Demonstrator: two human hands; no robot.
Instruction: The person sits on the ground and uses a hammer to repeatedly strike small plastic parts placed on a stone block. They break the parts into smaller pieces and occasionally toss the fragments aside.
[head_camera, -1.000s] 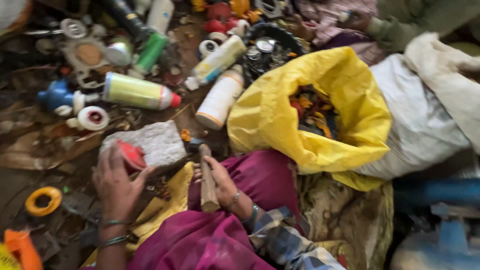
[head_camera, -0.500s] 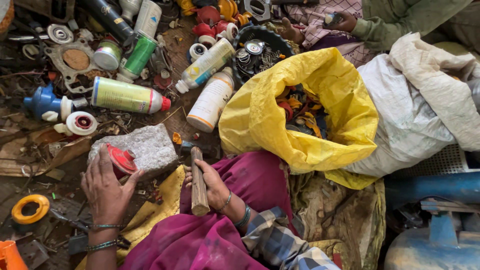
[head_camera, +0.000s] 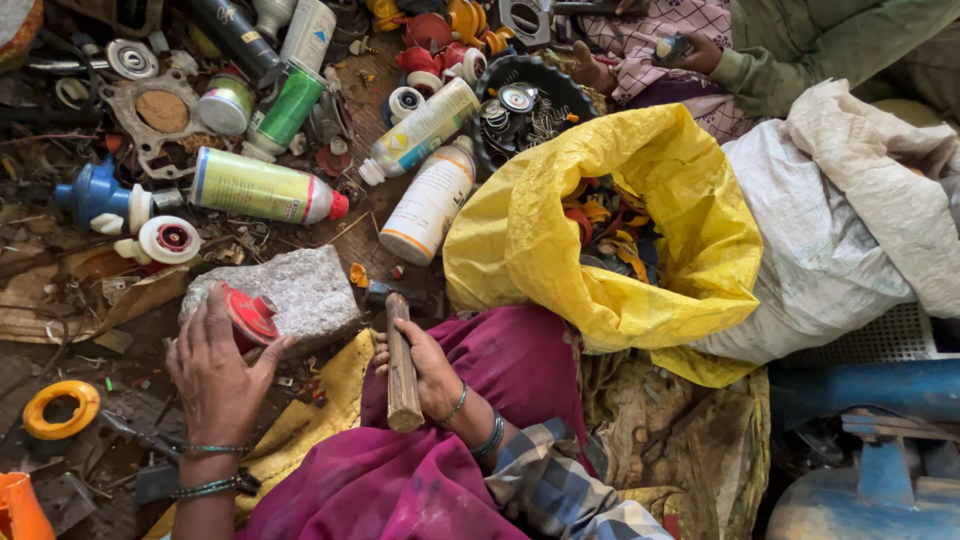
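Left hand (head_camera: 215, 360) curled around red cap (head_camera: 248, 315), pressing it against grey stone block (head_camera: 290, 292) just ahead of fingers. Right hand (head_camera: 425, 365) closed on wooden hammer handle (head_camera: 402, 365), head end toward stone. Yellow sack (head_camera: 610, 250) right of hammer hand.

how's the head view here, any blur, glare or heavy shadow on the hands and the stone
Head view: soft, even daylight, no hard shadows; the left hand holding a red round cap on the grey stone block and the right hand gripping the wooden hammer handle look sharp; only faint sheen on the yellow plastic sack; the edges look slightly stretched by the wide lens.
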